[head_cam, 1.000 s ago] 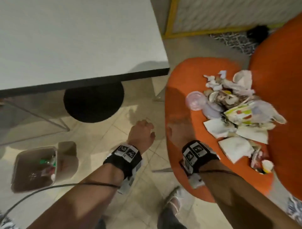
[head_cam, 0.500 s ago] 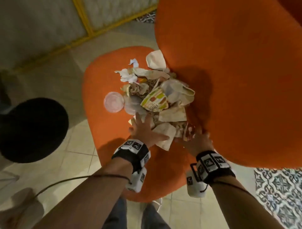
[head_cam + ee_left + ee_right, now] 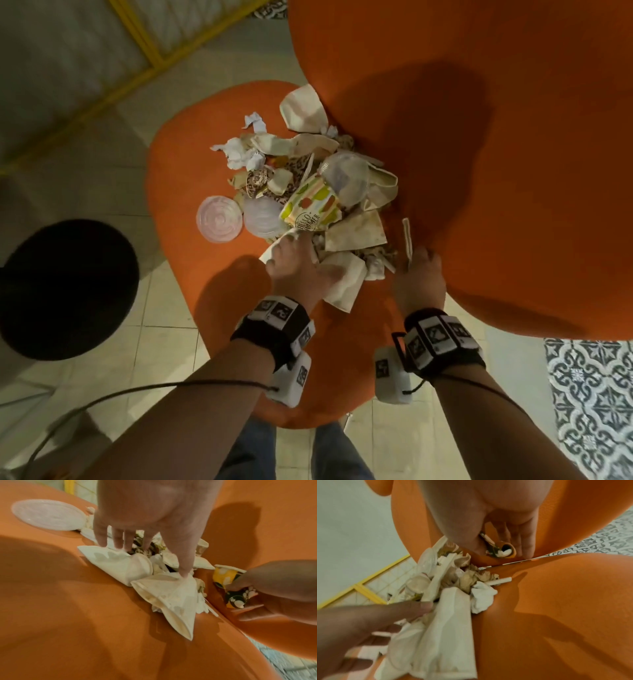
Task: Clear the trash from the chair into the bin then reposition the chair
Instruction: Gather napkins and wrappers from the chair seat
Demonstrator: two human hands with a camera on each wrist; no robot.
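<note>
- Orange chair seat carries the trash pile, heaped against the backrest.
- Left hand lies on the pile's near edge, fingers spread and fairly straight, its grip apart, fingertips pressing white napkins.
- Right hand, just right of the left one, has its grip curled round a crushed yellow-and-dark paper cup at the seat-back crease.
- Beyond the left fingers sit a printed cup and two clear plastic lids.
- Round black stool stands on the tiled floor, well left of both hands.
</note>
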